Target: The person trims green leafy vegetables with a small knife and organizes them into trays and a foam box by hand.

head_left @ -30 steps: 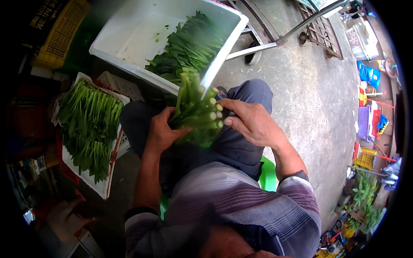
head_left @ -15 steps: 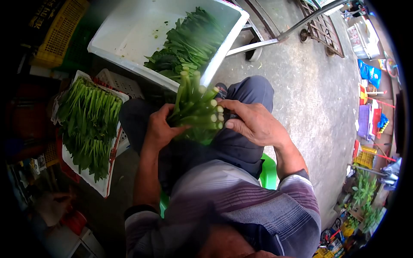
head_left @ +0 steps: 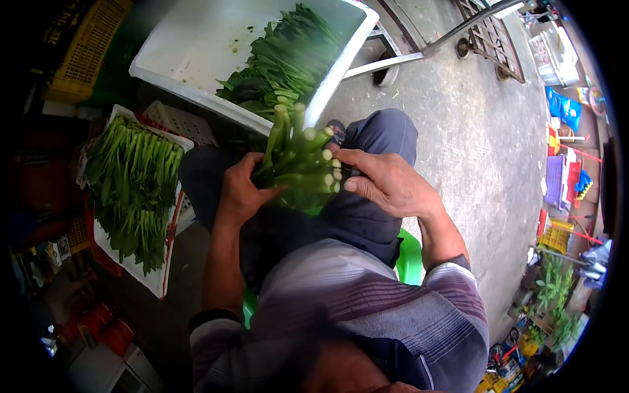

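A bunch of thick green stalks (head_left: 298,154) with pale cut ends is gripped in my left hand (head_left: 242,190), over my lap. The cut ends point up and to the right. My right hand (head_left: 386,183) is at those ends, its thumb and forefinger bent toward them; whether it pinches a stalk I cannot make out. Just beyond the bunch, leafy greens (head_left: 288,59) lie in the right part of a white foam box (head_left: 190,39). Rows of similar greens (head_left: 131,190) fill a white tray (head_left: 171,245) on the left.
Yellow crates (head_left: 92,49) stand at the upper left. A green stool (head_left: 409,259) is under me. A metal cart (head_left: 491,39) with wheels stands at the upper right. Goods, a purple basket (head_left: 555,180) and plants (head_left: 555,288) line the right edge. Red objects (head_left: 98,324) are at the lower left.
The left hand and the bunch have shifted slightly left, and some stalks have spread a little. A person's blurred hand at the lower left has moved and is now hard to make out.
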Demonstrator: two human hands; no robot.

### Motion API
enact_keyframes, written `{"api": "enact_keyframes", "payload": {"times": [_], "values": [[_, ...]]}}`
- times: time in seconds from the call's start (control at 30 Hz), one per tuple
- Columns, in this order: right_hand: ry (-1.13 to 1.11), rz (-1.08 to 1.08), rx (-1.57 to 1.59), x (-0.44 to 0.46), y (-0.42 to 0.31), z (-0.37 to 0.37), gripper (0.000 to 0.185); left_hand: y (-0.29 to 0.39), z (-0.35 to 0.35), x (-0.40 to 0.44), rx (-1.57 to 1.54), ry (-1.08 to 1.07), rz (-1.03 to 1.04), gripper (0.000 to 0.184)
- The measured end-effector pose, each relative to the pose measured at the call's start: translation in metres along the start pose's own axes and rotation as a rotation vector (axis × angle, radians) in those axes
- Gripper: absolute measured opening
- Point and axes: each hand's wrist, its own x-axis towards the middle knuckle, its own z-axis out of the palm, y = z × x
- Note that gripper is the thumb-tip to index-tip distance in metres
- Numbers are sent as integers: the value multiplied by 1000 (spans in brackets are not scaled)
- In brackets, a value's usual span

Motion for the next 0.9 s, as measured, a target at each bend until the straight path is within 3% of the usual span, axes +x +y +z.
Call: {"api": "enact_keyframes", "payload": {"times": [0.3,0.5,0.9], "values": [[-90,48,13,0,2,-5,52,-3,2,0,-13,37,53,51],[64,-81,-3,0,9,5,42,0,2,-1,-30,32,4,50],[110,-17,299,-2,34,15,42,-7,2,-3,-31,75,54,50]]}}
